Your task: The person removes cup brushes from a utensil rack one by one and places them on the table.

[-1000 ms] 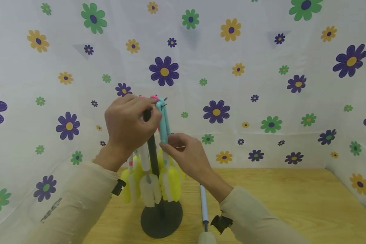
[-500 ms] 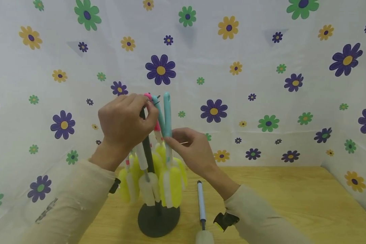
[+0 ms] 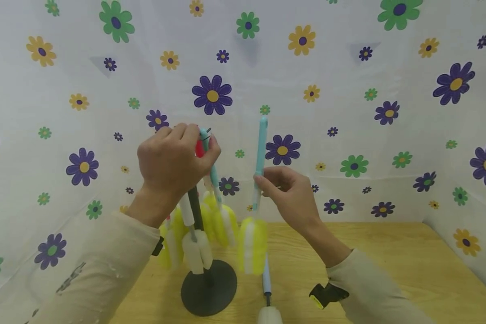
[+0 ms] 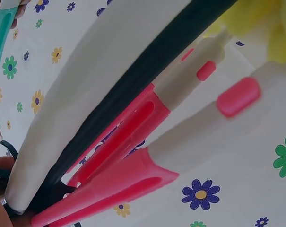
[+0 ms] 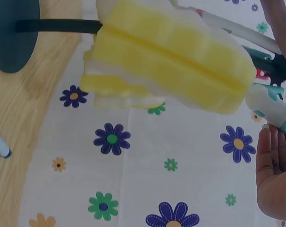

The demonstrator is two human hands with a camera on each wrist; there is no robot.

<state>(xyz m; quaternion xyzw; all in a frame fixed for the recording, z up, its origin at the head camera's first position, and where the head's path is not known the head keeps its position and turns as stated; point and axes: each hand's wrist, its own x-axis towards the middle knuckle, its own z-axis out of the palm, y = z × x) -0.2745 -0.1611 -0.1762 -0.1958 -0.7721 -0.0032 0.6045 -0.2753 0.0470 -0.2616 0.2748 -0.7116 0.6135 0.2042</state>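
Observation:
My right hand (image 3: 293,198) pinches a sponge bottle brush (image 3: 261,146) by its teal handle. The brush stands upright, its yellow-and-white sponge head downward, apart from the black stand (image 3: 209,297) and to its right. In the right wrist view that sponge head (image 5: 180,52) fills the upper middle. My left hand (image 3: 174,155) grips the top of the stand among its hooks; its fingertips are partly hidden. Another teal-handled brush (image 3: 214,177) hangs from a hook beside the left thumb. In the left wrist view, a white-handled brush (image 4: 100,61) and pink-handled brushes (image 4: 119,184) hang close to that hand.
A blue-handled brush (image 3: 266,279) with a pale head lies on the wooden table (image 3: 372,270) to the right of the stand's base. Behind the table hangs a white flower-print sheet (image 3: 243,193), which also covers the sides.
The teal-handled brush in my right hand came off its hook and moved right, away from the stand. My left hand stays at the stand's top.

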